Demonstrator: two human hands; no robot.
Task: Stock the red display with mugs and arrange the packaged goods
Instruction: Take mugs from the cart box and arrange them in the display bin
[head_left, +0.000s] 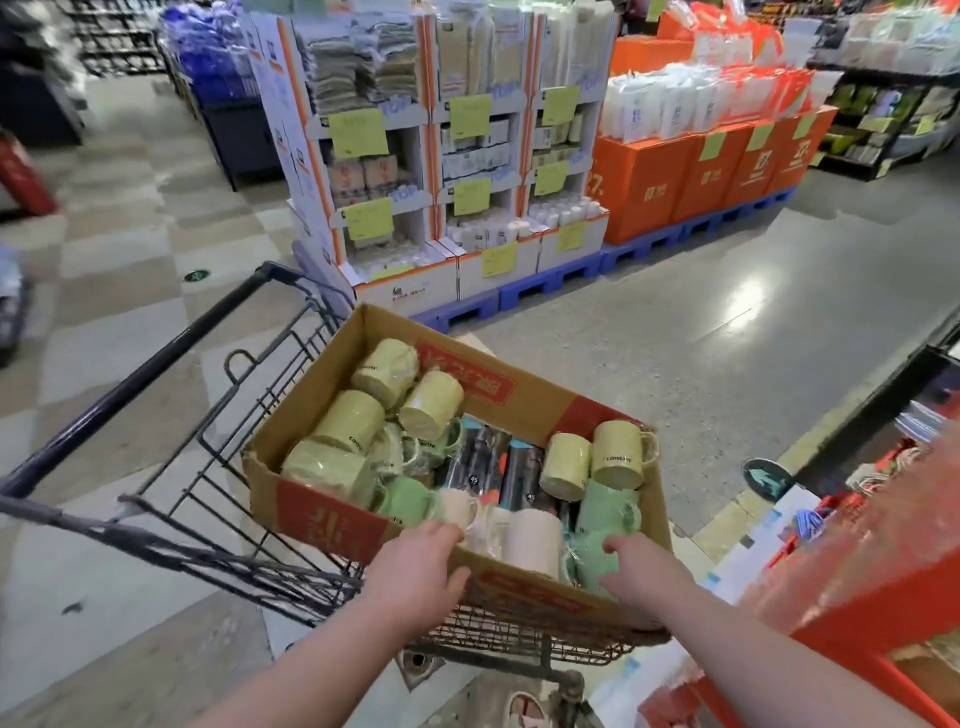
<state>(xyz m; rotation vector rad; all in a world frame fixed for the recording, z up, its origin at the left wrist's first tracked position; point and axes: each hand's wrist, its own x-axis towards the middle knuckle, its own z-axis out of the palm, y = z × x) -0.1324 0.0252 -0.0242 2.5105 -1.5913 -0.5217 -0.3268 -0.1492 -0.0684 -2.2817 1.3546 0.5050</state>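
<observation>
- left hand (415, 569) curled over the near rim of the cardboard box (327, 519), thumb outside;
- right hand (647, 571), apart from it, fingers wrapped round a green mug (587, 564) inside

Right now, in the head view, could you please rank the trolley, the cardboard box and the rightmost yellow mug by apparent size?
1. trolley
2. cardboard box
3. rightmost yellow mug

Yellow, green and pink mugs (348, 421) lie jumbled in a brown box (311, 395), bottom middle. The red display (883, 597) is at bottom right.
</observation>
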